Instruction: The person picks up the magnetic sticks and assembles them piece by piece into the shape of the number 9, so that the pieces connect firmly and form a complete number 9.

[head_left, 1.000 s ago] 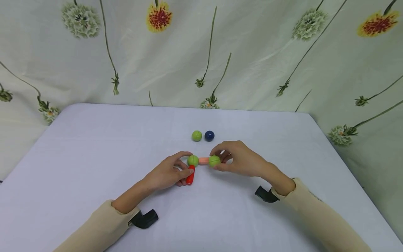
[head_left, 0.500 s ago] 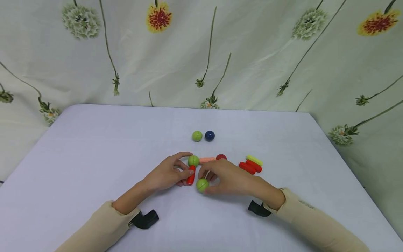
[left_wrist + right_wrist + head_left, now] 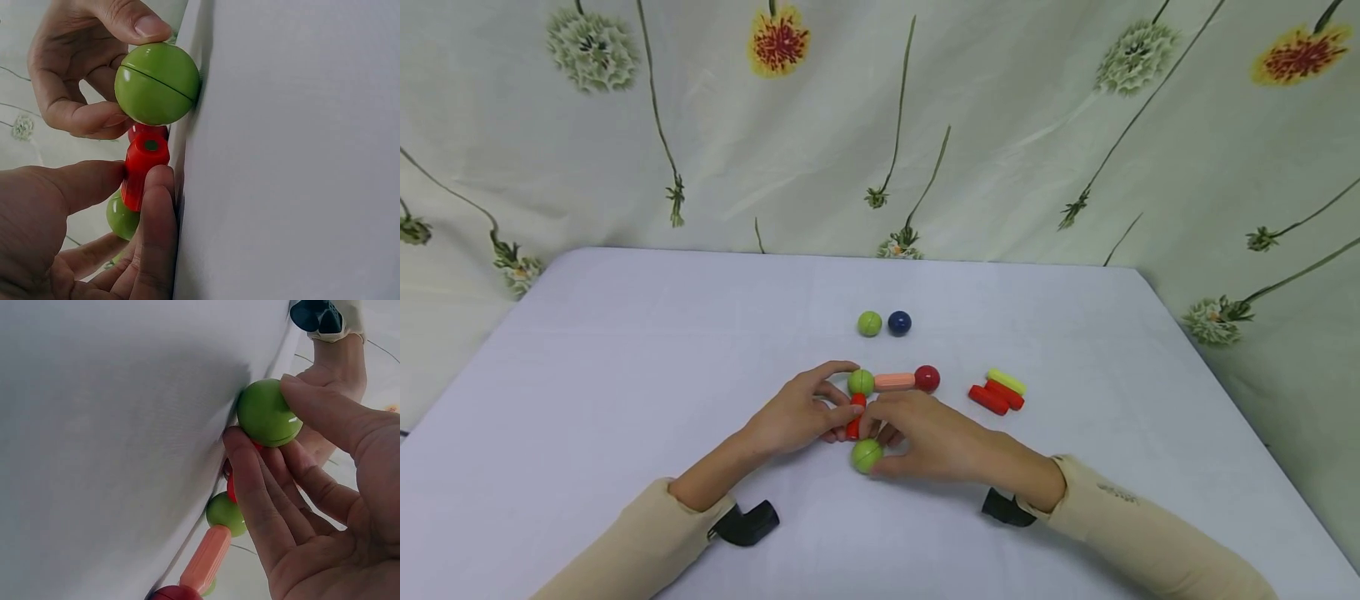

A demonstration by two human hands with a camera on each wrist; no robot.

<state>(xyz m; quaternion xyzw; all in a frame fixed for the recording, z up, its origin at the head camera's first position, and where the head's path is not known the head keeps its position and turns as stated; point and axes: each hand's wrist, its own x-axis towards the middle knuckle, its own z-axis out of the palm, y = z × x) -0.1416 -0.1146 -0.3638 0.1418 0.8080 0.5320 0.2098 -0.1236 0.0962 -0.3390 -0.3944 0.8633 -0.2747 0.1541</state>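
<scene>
My left hand (image 3: 797, 410) pinches a red ridged rod (image 3: 140, 164) between thumb and fingers, low over the white table. Its index finger reaches to a green ball (image 3: 861, 382) at the rod's far end. From that ball a salmon-pink rod (image 3: 894, 382) runs right to a dark red ball (image 3: 927, 378). My right hand (image 3: 936, 435) pinches a second green ball (image 3: 866, 457), with a seam line around it, by the near end of the red rod. In the left wrist view a small green spot marks the rod's end face, just below the held ball.
Behind the hands lie another green ball (image 3: 869, 324) and a navy ball (image 3: 899, 323). To the right, two red rods (image 3: 988, 400) and a yellow-green rod (image 3: 1007, 381) lie side by side. A flowered cloth (image 3: 820, 150) hangs behind the table's far edge.
My right hand has carried its green ball from over the pink rod toward me and left, to the red rod's near end. The red ball and loose rods have come into view. The left hand stays put.
</scene>
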